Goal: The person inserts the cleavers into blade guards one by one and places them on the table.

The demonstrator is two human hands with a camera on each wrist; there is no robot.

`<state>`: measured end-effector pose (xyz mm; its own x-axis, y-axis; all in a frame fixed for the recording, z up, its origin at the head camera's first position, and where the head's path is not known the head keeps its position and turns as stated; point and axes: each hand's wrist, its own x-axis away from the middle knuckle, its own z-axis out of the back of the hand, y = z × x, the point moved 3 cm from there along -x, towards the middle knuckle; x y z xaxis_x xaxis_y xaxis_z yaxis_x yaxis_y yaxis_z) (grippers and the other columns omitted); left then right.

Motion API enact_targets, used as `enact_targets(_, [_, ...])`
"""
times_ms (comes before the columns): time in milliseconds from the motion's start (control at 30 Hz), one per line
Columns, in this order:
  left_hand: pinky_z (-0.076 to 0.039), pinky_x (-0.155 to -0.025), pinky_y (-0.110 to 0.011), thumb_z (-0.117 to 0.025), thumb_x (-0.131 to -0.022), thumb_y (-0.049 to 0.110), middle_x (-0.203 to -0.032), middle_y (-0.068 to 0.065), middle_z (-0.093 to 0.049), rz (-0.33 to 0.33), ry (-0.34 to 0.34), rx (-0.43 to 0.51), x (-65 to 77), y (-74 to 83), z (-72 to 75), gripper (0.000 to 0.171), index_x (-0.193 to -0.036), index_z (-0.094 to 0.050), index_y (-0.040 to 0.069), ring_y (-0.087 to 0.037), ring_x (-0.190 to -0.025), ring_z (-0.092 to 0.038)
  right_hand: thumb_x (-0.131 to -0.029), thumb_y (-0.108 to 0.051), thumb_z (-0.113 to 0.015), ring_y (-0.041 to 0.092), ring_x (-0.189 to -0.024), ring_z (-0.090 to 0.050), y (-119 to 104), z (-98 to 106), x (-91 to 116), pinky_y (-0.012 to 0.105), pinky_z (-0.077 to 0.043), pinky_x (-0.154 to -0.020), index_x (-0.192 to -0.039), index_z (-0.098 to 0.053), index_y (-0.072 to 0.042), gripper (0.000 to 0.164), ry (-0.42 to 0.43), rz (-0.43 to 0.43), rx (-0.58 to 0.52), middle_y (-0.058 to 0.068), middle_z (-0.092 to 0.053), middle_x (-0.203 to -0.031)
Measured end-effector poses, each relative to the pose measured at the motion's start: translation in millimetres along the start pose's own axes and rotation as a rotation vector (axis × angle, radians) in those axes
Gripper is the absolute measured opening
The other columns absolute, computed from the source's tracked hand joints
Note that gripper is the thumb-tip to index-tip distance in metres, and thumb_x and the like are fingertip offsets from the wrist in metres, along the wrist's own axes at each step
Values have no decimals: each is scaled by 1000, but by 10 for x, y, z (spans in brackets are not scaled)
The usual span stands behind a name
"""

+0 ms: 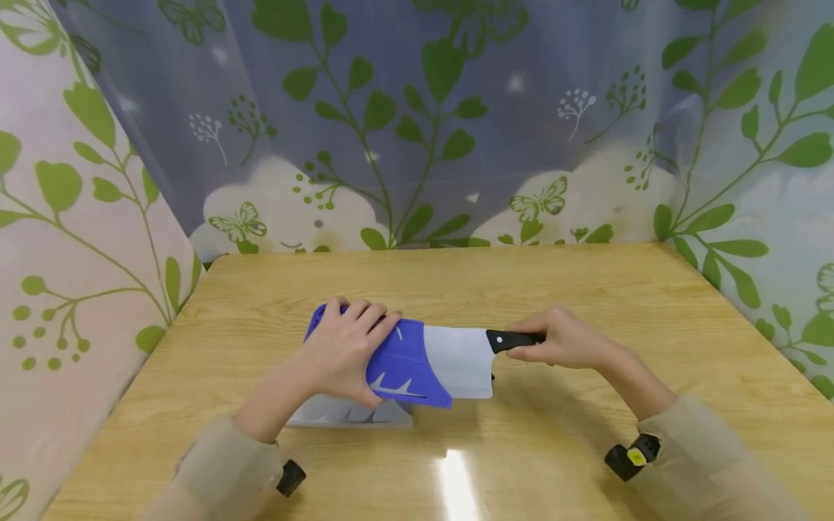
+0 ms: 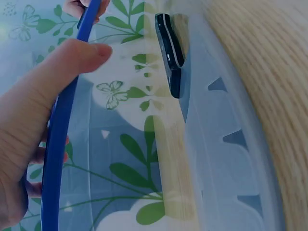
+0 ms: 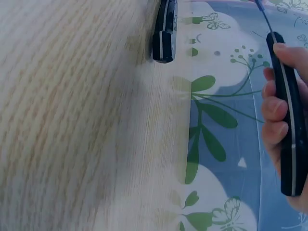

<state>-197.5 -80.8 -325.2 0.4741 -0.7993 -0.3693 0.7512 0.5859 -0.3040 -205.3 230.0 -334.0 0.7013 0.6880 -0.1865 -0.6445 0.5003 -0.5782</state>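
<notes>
My left hand [image 1: 342, 351] grips a blue blade sheath [image 1: 407, 362] from above, thumb on the near face and fingers over the top edge. A cleaver [image 1: 459, 362] sits partly inside it, the rear of its broad blade showing out of the right end. My right hand [image 1: 567, 339] holds the cleaver by its black riveted handle [image 3: 288, 110]. Both are lifted above the table. Underneath, a second knife in a whitish translucent sheath [image 1: 352, 414] lies on the wood, mostly hidden in the head view. Its black handle [image 2: 169, 57] shows in the left wrist view.
The pale wooden table [image 1: 554, 449] reaches back to a curtain [image 1: 417, 145] printed with green leaves and butterflies, which also hangs at both sides. Black wrist devices [image 1: 628, 457] are strapped at the sleeves. A bright glare lies on the near tabletop.
</notes>
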Motion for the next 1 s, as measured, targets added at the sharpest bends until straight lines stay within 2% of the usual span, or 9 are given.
enact_targets(133, [-36, -80, -52, -68, -43, 72, -114, -10, -54, 11, -21, -26, -39, 1, 0, 110, -129, -50, 6, -29, -101, -47, -85, -17, -67, 0, -47, -45, -19, -17, -35, 23, -41, -46, -110, -65, 5, 34, 15, -31, 7, 14, -68, -99])
enact_targets(333, [-36, -80, -51, -67, -44, 72, -115, -10, -54, 9, -33, -32, -117, 48, -34, 110, -130, -50, 6, -28, -101, -47, -86, -22, -66, 4, -40, -44, -63, -174, -142, 24, -40, -41, -112, -66, 0, 34, 23, -78, -71, 4, -68, -87])
enact_targets(433, [-36, -80, -51, -67, -45, 72, -117, -11, -54, 15, -56, -30, -154, 77, -57, 111, -132, -48, 5, -28, -102, -47, -86, -24, -66, 4, -39, -44, -94, -240, -214, 24, -40, -41, -113, -66, -2, 35, 28, -107, -81, 2, -68, -87])
enact_targets(567, [-35, -81, -52, -68, -43, 72, -117, -11, -54, 32, -71, -46, -160, 65, -60, 113, -132, -47, 5, -29, -102, -47, -85, -23, -67, 5, -39, -45, -102, -243, -252, 25, -42, -41, -112, -66, -1, 35, 42, -126, -65, 2, -68, -88])
enact_targets(700, [-35, -81, -53, -69, -42, 72, -116, -11, -54, 35, -43, -56, -189, 37, -28, 114, -132, -48, 5, -29, -102, -47, -85, -21, -66, 7, -40, -45, -105, -198, -276, 26, -42, -41, -113, -65, 1, 36, 52, -135, -81, 3, -68, -85])
enact_targets(833, [-35, -81, -52, -68, -43, 71, -116, -11, -54, 31, -31, -47, -205, 19, -13, 113, -132, -48, 5, -29, -102, -47, -85, -22, -66, 9, -42, -48, -104, -168, -270, 27, -44, -43, -116, -63, 4, 40, 45, -145, -89, 8, -68, -90])
enact_targets(933, [-35, -81, -52, -68, -44, 71, -117, -11, -53, 39, -43, -31, -195, 10, -25, 113, -133, -47, 5, -29, -103, -47, -85, -24, -66, 10, -45, -52, -100, -154, -271, 28, -47, -46, -117, -61, 4, 43, 21, -154, -78, 7, -68, -87])
enact_targets(1000, [-35, -82, -53, -68, -45, 71, -118, -11, -53, 50, -53, -26, -182, 3, -46, 113, -134, -46, 5, -29, -104, -47, -84, -27, -67, 9, -48, -52, -89, -135, -277, 27, -46, -49, -117, -62, 1, 44, 17, -157, -26, 4, -67, -85])
